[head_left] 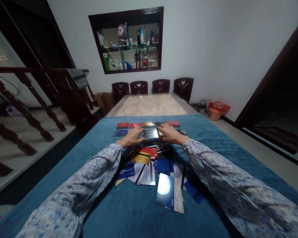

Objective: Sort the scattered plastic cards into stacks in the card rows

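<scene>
My left hand (133,136) and right hand (171,134): fingers parted, at opposite ends of dark card (151,133) within second row (151,135), seemingly unfinished. Far row (148,125), five cards, laid; loose pile (148,173) on cloth (119,211), nearer me, unarranged.

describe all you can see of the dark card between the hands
The dark card is oblong and plastic-looking, with pale, unreadable markings at its upper left and bright glare toward its right end. It sits long side across, with a gold card just beyond. The left grip appears to touch its left end, the right grip its right; whether it is raised off the blue cloth is unclear.
</scene>
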Demonstrator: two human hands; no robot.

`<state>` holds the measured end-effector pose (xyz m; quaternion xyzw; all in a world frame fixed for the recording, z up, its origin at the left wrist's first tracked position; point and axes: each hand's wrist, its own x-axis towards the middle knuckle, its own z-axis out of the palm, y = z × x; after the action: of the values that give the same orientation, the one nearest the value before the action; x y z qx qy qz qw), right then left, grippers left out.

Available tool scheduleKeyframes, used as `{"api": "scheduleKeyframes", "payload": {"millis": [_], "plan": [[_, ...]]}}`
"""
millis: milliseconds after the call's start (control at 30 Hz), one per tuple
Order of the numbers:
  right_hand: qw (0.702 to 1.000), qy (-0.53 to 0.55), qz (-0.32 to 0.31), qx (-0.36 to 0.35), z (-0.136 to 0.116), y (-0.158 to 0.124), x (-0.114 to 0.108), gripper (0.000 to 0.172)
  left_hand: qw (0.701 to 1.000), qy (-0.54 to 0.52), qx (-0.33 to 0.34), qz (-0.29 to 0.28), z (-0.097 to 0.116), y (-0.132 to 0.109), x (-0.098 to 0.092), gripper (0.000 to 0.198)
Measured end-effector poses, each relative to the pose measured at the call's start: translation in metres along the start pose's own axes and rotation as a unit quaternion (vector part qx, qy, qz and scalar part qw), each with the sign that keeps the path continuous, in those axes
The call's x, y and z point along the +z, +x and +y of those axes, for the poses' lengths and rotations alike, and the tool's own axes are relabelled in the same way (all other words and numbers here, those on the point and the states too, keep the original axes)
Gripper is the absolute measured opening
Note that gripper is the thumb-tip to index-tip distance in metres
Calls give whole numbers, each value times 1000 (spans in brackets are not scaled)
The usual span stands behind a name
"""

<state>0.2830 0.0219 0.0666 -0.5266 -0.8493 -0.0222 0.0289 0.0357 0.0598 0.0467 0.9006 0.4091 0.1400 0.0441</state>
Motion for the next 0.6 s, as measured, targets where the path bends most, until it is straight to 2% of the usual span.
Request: {"api": "scheduleKeyframes", "payload": {"millis": [300,600], "plan": [[1000,-7,3,20,36,4,5,45,1000,14,16,1,10,42,12,47],[999,-11,-12,51,62,21,8,45,997,64,-3,-34,14,77,16,40]]}}
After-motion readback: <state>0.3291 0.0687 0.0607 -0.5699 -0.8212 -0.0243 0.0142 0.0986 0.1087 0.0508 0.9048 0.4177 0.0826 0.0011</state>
